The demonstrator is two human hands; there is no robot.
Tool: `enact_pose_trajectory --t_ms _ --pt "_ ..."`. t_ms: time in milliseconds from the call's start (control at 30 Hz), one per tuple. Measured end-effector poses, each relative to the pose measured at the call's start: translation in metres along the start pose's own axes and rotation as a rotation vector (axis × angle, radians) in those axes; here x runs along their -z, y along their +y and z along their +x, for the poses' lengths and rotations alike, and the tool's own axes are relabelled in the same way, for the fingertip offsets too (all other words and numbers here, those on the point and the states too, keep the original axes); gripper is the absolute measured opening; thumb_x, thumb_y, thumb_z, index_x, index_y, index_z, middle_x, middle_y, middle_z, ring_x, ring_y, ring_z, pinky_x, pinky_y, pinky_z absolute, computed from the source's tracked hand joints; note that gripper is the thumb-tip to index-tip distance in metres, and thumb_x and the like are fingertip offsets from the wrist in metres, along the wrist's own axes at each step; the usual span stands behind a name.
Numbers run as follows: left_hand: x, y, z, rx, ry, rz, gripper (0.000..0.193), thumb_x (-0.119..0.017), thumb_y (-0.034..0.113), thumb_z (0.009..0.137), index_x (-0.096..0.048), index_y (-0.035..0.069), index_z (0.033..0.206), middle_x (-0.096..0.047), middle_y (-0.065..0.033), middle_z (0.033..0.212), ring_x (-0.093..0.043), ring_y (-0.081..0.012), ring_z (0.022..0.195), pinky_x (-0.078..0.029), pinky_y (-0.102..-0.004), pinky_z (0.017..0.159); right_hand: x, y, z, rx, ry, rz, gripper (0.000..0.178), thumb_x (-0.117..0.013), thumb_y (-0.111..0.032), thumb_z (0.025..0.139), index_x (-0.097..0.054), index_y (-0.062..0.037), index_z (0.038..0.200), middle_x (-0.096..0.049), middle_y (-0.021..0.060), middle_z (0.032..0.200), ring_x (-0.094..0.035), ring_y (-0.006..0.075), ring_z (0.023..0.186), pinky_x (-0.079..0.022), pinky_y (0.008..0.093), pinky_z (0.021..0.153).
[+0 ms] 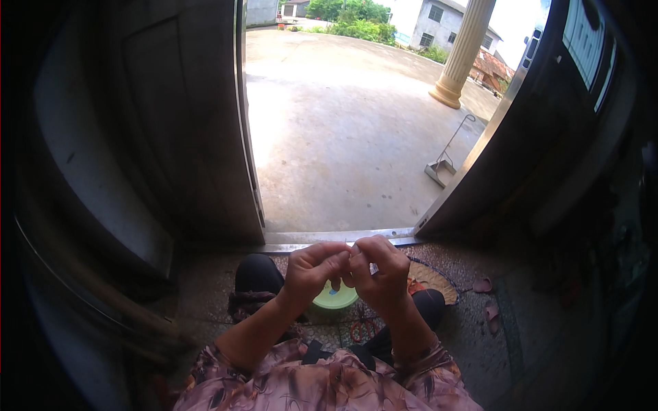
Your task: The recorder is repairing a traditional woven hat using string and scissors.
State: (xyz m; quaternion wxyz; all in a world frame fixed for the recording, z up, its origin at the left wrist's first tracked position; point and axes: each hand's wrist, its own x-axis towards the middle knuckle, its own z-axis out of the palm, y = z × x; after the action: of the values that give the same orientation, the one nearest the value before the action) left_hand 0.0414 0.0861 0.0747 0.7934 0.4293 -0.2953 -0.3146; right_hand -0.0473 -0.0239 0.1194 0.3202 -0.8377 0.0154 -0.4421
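My left hand (pixel 314 268) and my right hand (pixel 378 268) meet fingertip to fingertip in front of me, above my knees. Both are closed in a pinch, thumbs against forefingers. Whatever lies between the fingertips is too small to make out. Below them, partly hidden by my hands, a light green basin (pixel 336 299) stands on the floor, with a small blue spot inside. Right of the basin, behind my right hand, lies a round woven tray (pixel 439 279) with a dark rim, holding something orange-red.
A metal threshold (pixel 301 238) crosses the doorway between two dark open doors. Outside, a long-handled dustpan (pixel 440 171) stands by the right door, with a fluted column (pixel 462 58) beyond. Pink slippers (pixel 483 284) lie on the speckled floor at right. A red ring-shaped thing (pixel 363 332) lies near my legs.
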Motion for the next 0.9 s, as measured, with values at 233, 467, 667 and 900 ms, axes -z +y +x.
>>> enact_pose_trajectory --t_ms 233,467,667,900 --pt "0.0019 -0.0010 0.0001 0.010 0.005 0.016 0.019 -0.060 0.009 0.088 -0.064 -0.004 0.102 -0.065 -0.0080 0.079 -0.059 -0.0111 0.059 -0.048 -0.0224 0.050 -0.0023 0.0032 -0.0011 -0.010 0.004 0.021 0.002 -0.059 -0.001 0.077 -0.057 -0.0005 0.077 -0.056 0.0123 0.066 -0.060 0.0244 0.054 -0.047 0.0322 0.049" --pt "0.0031 -0.0026 0.0001 0.011 0.012 0.026 0.021 -0.060 0.010 0.088 -0.064 -0.004 0.104 -0.065 -0.0082 0.078 -0.059 -0.0109 0.059 -0.048 -0.0222 0.049 -0.0022 0.0038 -0.0010 -0.001 -0.008 -0.005 0.003 -0.059 -0.001 0.077 -0.057 -0.0005 0.078 -0.056 0.0120 0.066 -0.059 0.0238 0.054 -0.046 0.0322 0.049" --pt "0.0044 -0.0048 0.0013 0.028 0.001 0.030 0.021 -0.059 0.010 0.089 -0.063 -0.004 0.104 -0.065 -0.0083 0.079 -0.059 -0.0110 0.059 -0.048 -0.0223 0.049 -0.0020 0.0043 -0.0010 0.000 -0.012 -0.008 0.002 -0.059 -0.001 0.077 -0.057 -0.0006 0.078 -0.056 0.0120 0.066 -0.058 0.0237 0.053 -0.046 0.0323 0.048" --pt "0.0040 -0.0066 0.0020 0.037 0.001 0.039 0.022 -0.059 0.010 0.089 -0.063 -0.005 0.105 -0.065 -0.0085 0.080 -0.059 -0.0110 0.059 -0.049 -0.0228 0.050 -0.0017 0.0070 -0.0021 0.001 -0.008 -0.018 0.003 -0.059 -0.001 0.077 -0.056 -0.0006 0.078 -0.055 0.0118 0.066 -0.058 0.0238 0.053 -0.046 0.0323 0.048"
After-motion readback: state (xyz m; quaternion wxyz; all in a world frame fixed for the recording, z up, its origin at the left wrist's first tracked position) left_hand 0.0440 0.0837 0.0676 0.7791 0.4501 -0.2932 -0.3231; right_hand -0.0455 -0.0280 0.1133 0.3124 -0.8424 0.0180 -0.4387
